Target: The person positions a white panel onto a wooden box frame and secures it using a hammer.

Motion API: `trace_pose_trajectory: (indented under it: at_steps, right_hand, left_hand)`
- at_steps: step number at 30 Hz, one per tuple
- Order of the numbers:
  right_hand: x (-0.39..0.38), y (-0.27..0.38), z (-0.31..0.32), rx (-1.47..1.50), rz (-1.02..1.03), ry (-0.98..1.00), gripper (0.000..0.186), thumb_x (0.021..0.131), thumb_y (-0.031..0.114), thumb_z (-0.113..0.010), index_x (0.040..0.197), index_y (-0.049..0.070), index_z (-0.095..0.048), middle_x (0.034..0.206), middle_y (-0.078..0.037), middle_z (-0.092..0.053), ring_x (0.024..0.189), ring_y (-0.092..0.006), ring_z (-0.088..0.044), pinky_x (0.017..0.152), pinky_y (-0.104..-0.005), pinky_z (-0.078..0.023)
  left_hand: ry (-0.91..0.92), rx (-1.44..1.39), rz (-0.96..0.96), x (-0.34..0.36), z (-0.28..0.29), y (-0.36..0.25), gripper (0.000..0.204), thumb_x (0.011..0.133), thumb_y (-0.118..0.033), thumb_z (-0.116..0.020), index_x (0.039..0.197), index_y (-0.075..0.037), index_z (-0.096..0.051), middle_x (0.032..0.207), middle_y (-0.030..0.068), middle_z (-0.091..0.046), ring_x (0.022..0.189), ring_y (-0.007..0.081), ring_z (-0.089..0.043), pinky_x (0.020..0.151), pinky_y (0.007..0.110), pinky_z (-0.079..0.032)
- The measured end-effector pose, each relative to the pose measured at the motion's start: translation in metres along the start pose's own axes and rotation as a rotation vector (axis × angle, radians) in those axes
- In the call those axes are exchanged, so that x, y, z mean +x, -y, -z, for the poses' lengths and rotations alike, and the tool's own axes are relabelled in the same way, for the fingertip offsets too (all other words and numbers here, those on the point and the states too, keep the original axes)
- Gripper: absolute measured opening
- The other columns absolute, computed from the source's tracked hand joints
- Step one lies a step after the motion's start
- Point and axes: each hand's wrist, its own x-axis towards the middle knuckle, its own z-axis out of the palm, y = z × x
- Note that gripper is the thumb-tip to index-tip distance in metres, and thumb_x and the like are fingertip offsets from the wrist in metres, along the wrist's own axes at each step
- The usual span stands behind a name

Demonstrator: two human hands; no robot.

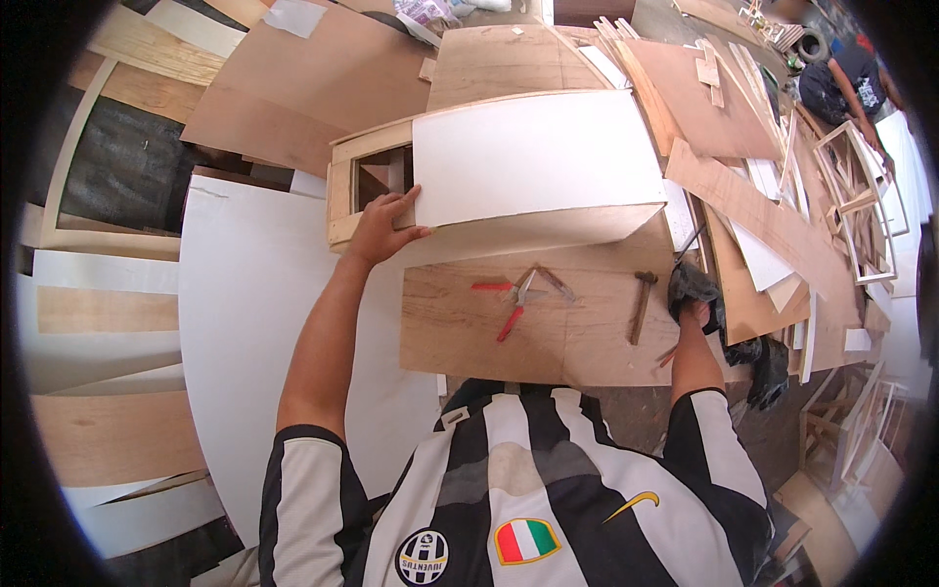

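A long wooden box frame (340, 201) lies on the bench with a white panel (538, 152) covering most of its top; its left end is uncovered and shows the hollow inside. My left hand (383, 225) grips the panel's near left corner, index finger along the end edge and thumb at the side. My right hand (696, 311) reaches into a black plastic bag (694, 284) at the bench's right, and its fingers are hidden there. Between my arms lie red-handled pliers (514, 311), another pincer-like tool (556, 283) and a hammer (642, 308).
The brown plywood bench top (469, 342) is in front of me. A large white sheet (254, 362) stands left of it. Offcuts and boards (734, 186) pile up at the right, near a light wooden frame (861, 201). Another person (849, 88) bends at the far right.
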Motion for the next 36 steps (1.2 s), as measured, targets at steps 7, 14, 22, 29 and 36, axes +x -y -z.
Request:
trace_pose_trajectory:
  at_steps: [7, 14, 22, 29, 36]
  right_hand:
    - [-0.02, 0.012, 0.034, 0.166, 0.065, -0.116, 0.036, 0.097, 0.032, -0.066, 0.116, 0.003, -0.076, 0.118, -0.023, -0.076, 0.111, -0.0434, -0.073, 0.096, -0.053, -0.059]
    - [-0.071, 0.04, 0.093, 0.393, 0.166, -0.472, 0.024, 0.09, 0.018, -0.071, 0.102, -0.002, -0.078, 0.1, -0.027, -0.078, 0.095, -0.046, -0.075, 0.091, -0.054, -0.059]
    - [-0.103, 0.067, 0.129, 1.021, -0.082, -0.238, 0.02, 0.094, 0.005, -0.071, 0.11, -0.006, -0.077, 0.085, -0.012, -0.076, 0.071, -0.0159, -0.073, 0.056, -0.0278, -0.058]
    - [-0.19, 0.148, 0.147, 1.244, 0.045, -0.024, 0.024, 0.099, 0.008, -0.075, 0.117, -0.007, -0.073, 0.09, -0.009, -0.075, 0.073, -0.0179, -0.073, 0.063, -0.0296, -0.061]
    - [-0.301, 0.246, 0.182, 1.176, 0.221, 0.001, 0.02, 0.098, 0.007, -0.073, 0.107, -0.01, -0.077, 0.092, -0.012, -0.075, 0.077, -0.0183, -0.074, 0.069, -0.031, -0.064]
  left_hand:
    - [0.023, -0.136, -0.03, 0.004, -0.003, 0.023, 0.065, 0.098, -0.04, -0.075, 0.153, -0.009, -0.059, 0.131, 0.0271, -0.07, 0.126, 0.0406, -0.064, 0.109, 0.044, -0.05]
    - [0.127, -0.302, 0.002, 0.006, 0.011, 0.019, 0.077, 0.092, -0.047, -0.08, 0.153, -0.006, -0.057, 0.141, 0.0232, -0.067, 0.129, 0.0386, -0.064, 0.112, 0.043, -0.049]
    - [-0.033, -0.028, -0.184, 0.002, -0.005, 0.024, 0.094, 0.079, -0.048, -0.09, 0.156, -0.008, -0.054, 0.137, 0.0176, -0.069, 0.125, 0.0385, -0.065, 0.108, 0.045, -0.052]
    - [-0.052, -0.018, -0.171, -0.002, -0.007, 0.02, 0.088, 0.082, -0.05, -0.087, 0.154, -0.01, -0.056, 0.137, 0.0143, -0.07, 0.124, 0.0359, -0.065, 0.106, 0.044, -0.052]
    - [-0.036, -0.021, -0.15, -0.002, -0.004, 0.019, 0.086, 0.083, -0.055, -0.084, 0.15, -0.009, -0.06, 0.127, 0.0171, -0.073, 0.111, 0.0376, -0.07, 0.097, 0.046, -0.056]
